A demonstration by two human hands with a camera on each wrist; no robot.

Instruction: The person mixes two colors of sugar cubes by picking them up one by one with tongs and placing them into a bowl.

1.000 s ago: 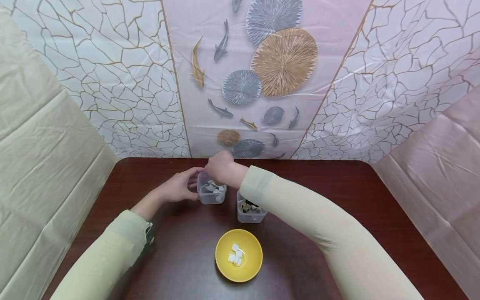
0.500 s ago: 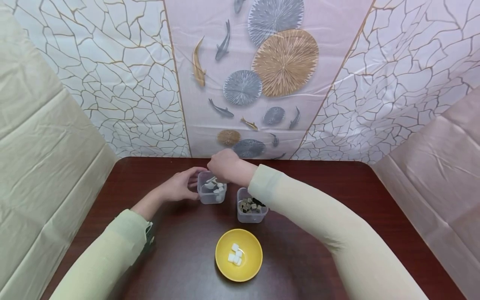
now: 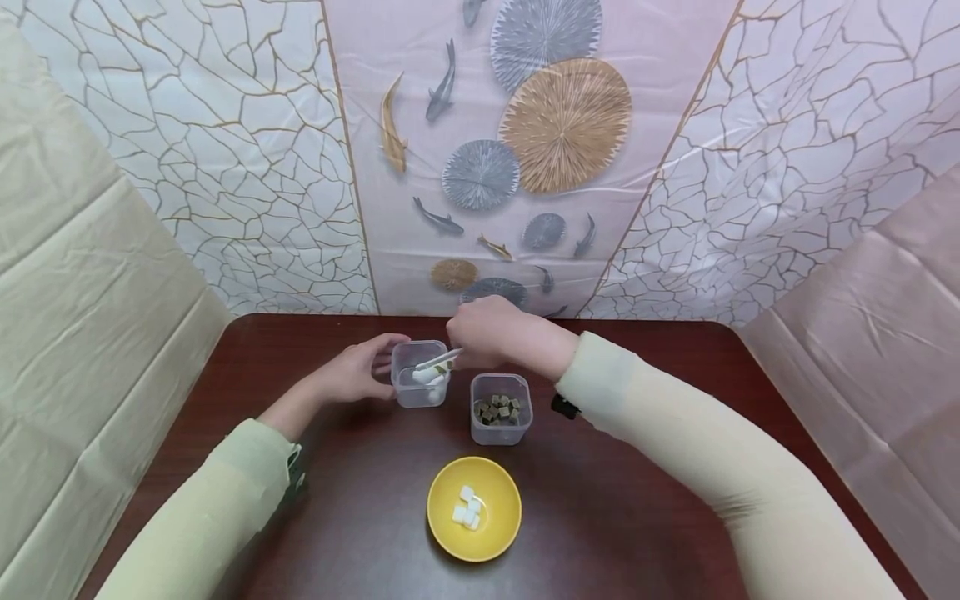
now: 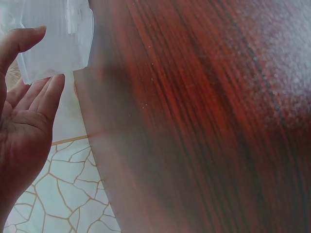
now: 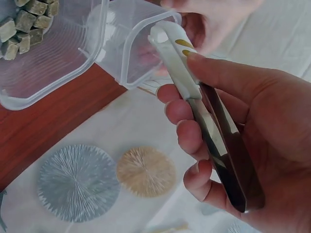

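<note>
left hand (image 3: 351, 372), in wide c, holds clear tub (image 3: 408, 397) between thumb and fingers; right hand (image 3: 491, 332) curled round tongs (image 5: 181, 73), tips over tub.

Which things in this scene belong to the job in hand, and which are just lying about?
In the job:
tongs, in the right hand
white-cube container, left hand around it
yellow bowl with white cubes, probably

Lying about, apparently:
brown-cube container, untouched
patterned backdrop
</note>
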